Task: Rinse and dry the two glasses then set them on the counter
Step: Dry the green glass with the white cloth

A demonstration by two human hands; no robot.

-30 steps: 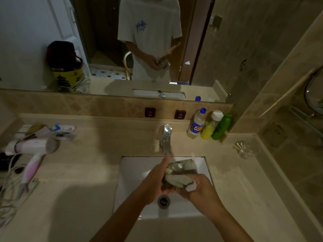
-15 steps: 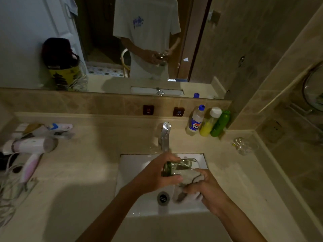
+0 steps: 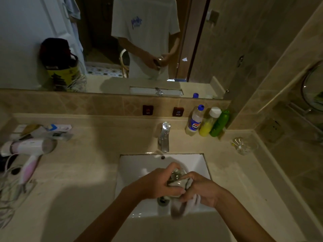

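Note:
Over the white sink (image 3: 132,173) my left hand (image 3: 157,184) grips a clear glass (image 3: 176,175), fingers curled round its side. My right hand (image 3: 201,189) holds a pale cloth (image 3: 185,206) against the glass, and the cloth's loose end hangs down toward the drain. Most of the glass is hidden by both hands. A second clear glass (image 3: 243,145) lies on its side on the beige counter (image 3: 232,172) at the right, near the wall.
A chrome tap (image 3: 164,137) stands behind the sink. Three bottles (image 3: 208,122) stand at the back right. A hair dryer (image 3: 28,149) with its cord and small packets (image 3: 43,131) lie on the left counter. A mirror (image 3: 104,41) covers the wall.
The glass has turned in my hands and sits lower between them. The cloth has slipped from around the glass and now trails down below my right hand.

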